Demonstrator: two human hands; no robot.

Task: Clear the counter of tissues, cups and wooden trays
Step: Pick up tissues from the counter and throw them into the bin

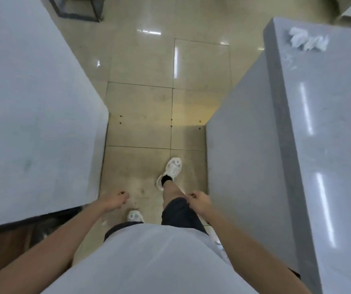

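Observation:
Crumpled white tissues (308, 41) lie near the far corner of the grey counter (327, 128) on my right. My left hand (117, 200) hangs low over the floor beside the left counter, fingers loosely curled with nothing in them. My right hand (198, 203) hangs by my thigh, close to the right counter's side wall, fingers curled and holding nothing. Both hands are far from the tissues. No cups or wooden trays show in this view.
A second grey counter (28, 102) fills the left side. Between the two runs a narrow aisle of glossy beige floor tiles (149, 115), where my feet in white shoes stand. A dark metal frame (79, 9) stands at the far end on the left.

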